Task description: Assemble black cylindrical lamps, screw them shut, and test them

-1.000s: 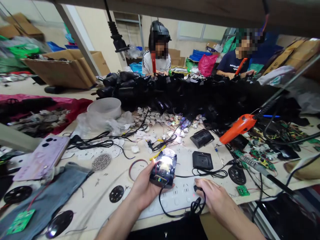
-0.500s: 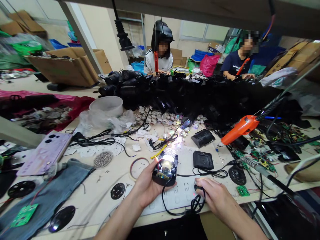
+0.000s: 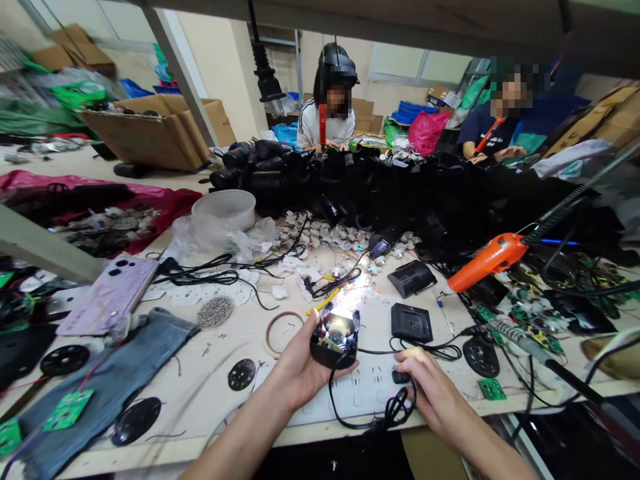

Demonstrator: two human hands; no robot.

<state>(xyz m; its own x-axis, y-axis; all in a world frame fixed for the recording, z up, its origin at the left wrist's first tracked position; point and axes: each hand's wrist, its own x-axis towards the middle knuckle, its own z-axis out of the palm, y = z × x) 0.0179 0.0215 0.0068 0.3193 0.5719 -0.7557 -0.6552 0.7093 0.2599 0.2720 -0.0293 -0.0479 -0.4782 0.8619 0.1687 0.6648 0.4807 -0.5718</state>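
My left hand (image 3: 297, 370) is wrapped round a small black lamp housing (image 3: 335, 337), held just above the bench; its lit inside faces away and throws a bright patch onto the table beyond. A black cable (image 3: 357, 417) runs from the housing down to a black plug (image 3: 401, 377) seated in a white power strip (image 3: 365, 390) at the bench's front edge. My right hand (image 3: 433, 393) rests on that plug, fingers curled over it.
An orange power screwdriver (image 3: 487, 260) hangs on a coiled cable at right, above green circuit boards (image 3: 520, 317). Two black covers (image 3: 411, 321) lie behind the strip. A purple phone (image 3: 107, 303), denim cloth (image 3: 100, 383) and black discs lie left. A heap of black housings (image 3: 400, 193) separates two seated people.
The lamp housing has tipped forward, so its glowing face now points away and lights the table beyond. My view has shifted slightly left. My right hand stays on the plug.
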